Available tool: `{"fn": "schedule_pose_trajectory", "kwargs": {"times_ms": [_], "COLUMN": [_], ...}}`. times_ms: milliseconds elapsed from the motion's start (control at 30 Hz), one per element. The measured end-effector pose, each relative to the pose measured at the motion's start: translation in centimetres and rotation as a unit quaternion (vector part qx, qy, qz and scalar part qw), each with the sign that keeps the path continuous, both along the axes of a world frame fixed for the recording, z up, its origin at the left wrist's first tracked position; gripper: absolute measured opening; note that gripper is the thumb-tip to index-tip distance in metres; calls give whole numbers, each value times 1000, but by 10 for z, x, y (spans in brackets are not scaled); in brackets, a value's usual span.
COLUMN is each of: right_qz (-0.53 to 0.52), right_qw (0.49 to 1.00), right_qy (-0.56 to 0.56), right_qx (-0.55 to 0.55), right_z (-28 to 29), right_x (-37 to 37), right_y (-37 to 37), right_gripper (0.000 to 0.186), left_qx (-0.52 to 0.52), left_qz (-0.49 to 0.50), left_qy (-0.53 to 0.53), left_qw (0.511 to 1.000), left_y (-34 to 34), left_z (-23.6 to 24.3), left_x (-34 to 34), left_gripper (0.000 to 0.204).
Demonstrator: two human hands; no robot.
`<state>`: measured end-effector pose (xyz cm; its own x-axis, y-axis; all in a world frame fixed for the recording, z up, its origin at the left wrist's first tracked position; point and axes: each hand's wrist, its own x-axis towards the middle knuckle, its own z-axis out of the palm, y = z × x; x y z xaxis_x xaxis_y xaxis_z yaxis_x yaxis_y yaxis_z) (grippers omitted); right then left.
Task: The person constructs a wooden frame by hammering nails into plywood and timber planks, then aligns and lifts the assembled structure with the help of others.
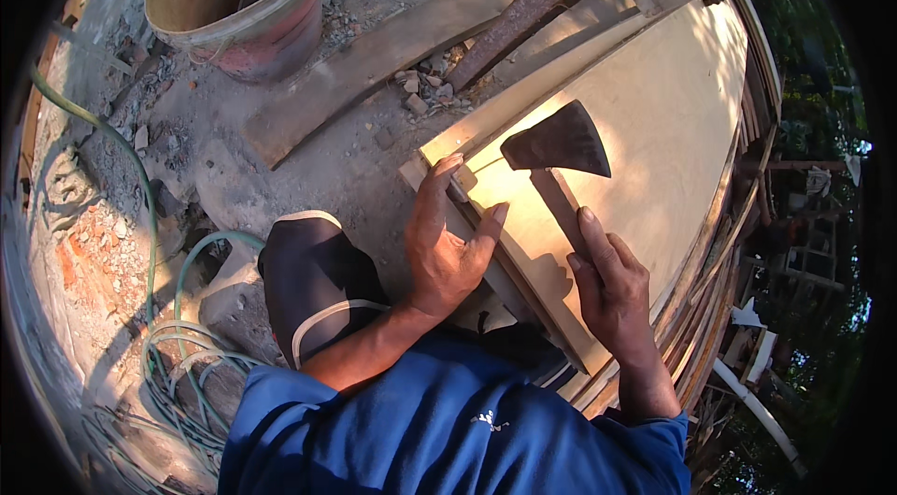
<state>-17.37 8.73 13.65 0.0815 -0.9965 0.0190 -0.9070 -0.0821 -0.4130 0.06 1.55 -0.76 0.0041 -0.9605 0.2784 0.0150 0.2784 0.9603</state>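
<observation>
We grip a hatchet (554, 154) in our right hand (612, 287), at 2 o'clock over the wooden panel (668, 102); our left hand (447, 261), thumb and fingers spread, is at the panel's edge.

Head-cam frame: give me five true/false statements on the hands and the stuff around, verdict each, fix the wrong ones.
1. The right hand holds a hatchet. True.
2. The left hand grips the hatchet too. False: it is at the edge of the wooden panel.
3. A bucket stands on the ground at the upper left. True.
4. The hose is bright red. False: it is green.
5. The shirt is blue. True.
</observation>
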Motion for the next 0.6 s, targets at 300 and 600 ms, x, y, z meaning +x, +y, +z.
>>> {"fn": "schedule_pose_trajectory", "kwargs": {"times_ms": [300, 600], "right_qz": [25, 32], "right_qw": [998, 996], "right_qy": [54, 40], "right_qx": [27, -70], "right_z": [9, 10], "right_x": [-4, -5], "right_y": [2, 5], "right_gripper": [64, 61], "left_qx": [34, 36], "left_qz": [-25, -15], "left_qy": [6, -10], "left_qw": [999, 999], "left_y": [0, 4], "left_z": [4, 7], "left_x": [1, 2], "left_gripper": [62, 59]}}
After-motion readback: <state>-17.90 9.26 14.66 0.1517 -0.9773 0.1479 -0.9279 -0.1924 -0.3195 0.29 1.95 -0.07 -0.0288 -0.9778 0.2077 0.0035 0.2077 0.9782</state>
